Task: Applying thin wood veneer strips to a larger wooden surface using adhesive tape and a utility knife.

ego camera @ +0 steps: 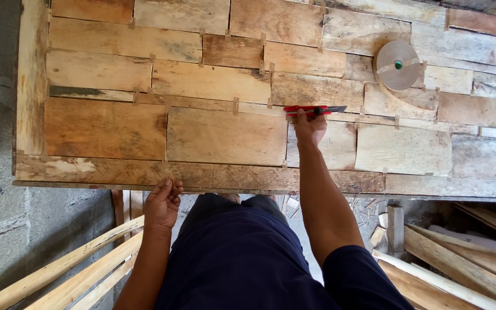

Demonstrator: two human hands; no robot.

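Reaching forward, the right hand (pixel 310 127) closes its fingers on a red knife (pixel 312 109) near the middle of the bench (pixel 110 129). Its long side runs left to right. The left hand (pixel 163 202) grips the near edge, holding nothing else.

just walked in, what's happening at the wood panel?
A person stands at a panel made of patched wood veneer pieces joined with short tape strips. Their right hand rests on a red utility knife lying on a seam near the panel's middle, blade pointing right. Their left hand grips the panel's near edge. A roll of tape lies on the panel to the upper right. Loose wood slats lie below, on both sides of the person.
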